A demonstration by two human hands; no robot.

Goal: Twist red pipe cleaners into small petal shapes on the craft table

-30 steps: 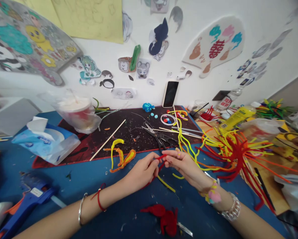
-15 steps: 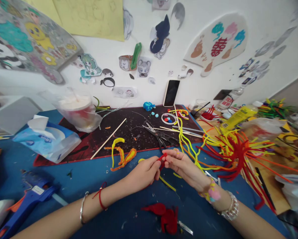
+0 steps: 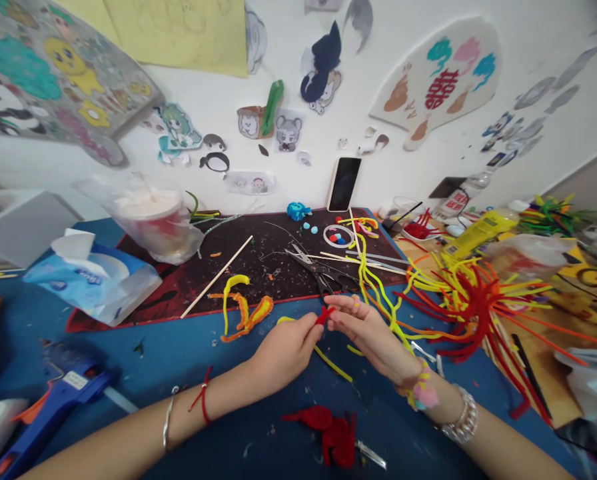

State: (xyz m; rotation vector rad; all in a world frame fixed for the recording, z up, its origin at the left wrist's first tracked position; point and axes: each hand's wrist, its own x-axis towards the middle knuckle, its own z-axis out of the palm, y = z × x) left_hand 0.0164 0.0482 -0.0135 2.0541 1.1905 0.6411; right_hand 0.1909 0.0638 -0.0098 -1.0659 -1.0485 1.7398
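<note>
Between my two hands is a small bent piece of red pipe cleaner (image 3: 324, 315), with short ends sticking up. My left hand (image 3: 286, 353) pinches it between thumb and curled fingers. From the other side, the thumb and fingertips of my right hand (image 3: 366, 330) close on its edge, the upper fingers stretched forward. Below my hands, a fuzzy red shaped piece (image 3: 336, 437) lies on the blue table cover with a silver clip (image 3: 372, 455) at its right. A yellow pipe cleaner (image 3: 333, 365) lies partly under my hands. Black-handled scissors (image 3: 321, 270) rest just beyond them.
A bundle of red, yellow and orange pipe cleaners (image 3: 478, 303) spreads at right. Left stand a blue glue gun (image 3: 63, 397), a tissue pack (image 3: 96, 273) and a bagged cup (image 3: 148, 220). Yellow-orange twisted pieces (image 3: 246, 313) lie mid-table. A phone (image 3: 344, 185) leans on the wall.
My left hand has turned slightly, its fingers now more tucked in. The red piece shows more of its short ends upward. My right fingers have shifted a little around it.
</note>
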